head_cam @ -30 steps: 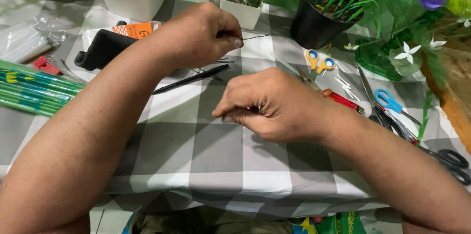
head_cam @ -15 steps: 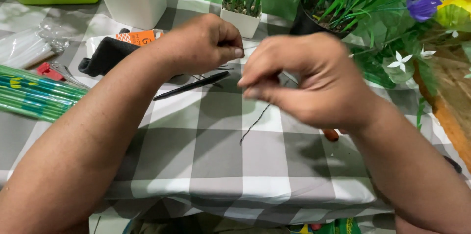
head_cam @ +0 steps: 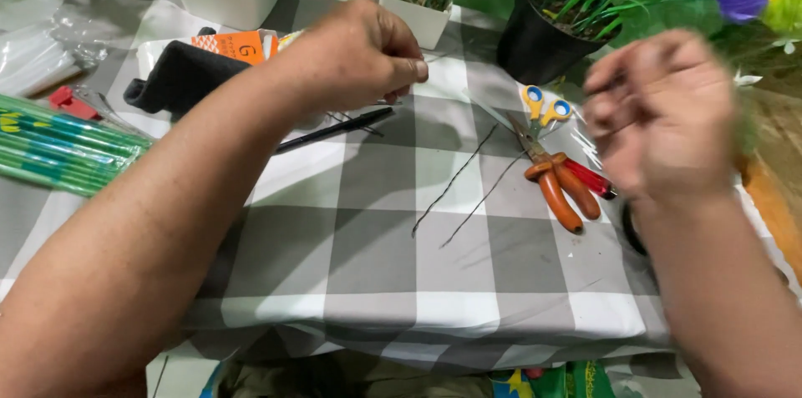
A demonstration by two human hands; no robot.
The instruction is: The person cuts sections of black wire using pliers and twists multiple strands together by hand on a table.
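Two thin dark wires [head_cam: 455, 181] lie slanted side by side on the grey-and-white checked cloth [head_cam: 368, 256] that covers the surface, near its middle and clear of both hands. The left hand [head_cam: 355, 55] is curled into a loose fist above the far part of the cloth, thumb pressed against the forefinger as if pinching something fine; whatever sits between them is too thin to make out. A black pen [head_cam: 334, 129] lies on the cloth just below that hand. The right hand [head_cam: 660, 110] hangs in the air over the right side, badly blurred, fingers bent and partly spread; whether it holds anything I cannot tell. Just left of it lie pliers [head_cam: 560, 185] with orange grips, and beside them a red-handled tool [head_cam: 589, 179]. Small scissors [head_cam: 543, 106] with yellow-and-blue loops rest a little farther back, near a black pot [head_cam: 535, 51] of green grass-like leaves. A white square pot [head_cam: 422, 18] of similar leaves stands behind the left hand. At the left edge lies a bundle of green sticks [head_cam: 58, 152], with a black pouch [head_cam: 175, 81] and an orange packet [head_cam: 234, 45] beyond the left forearm.
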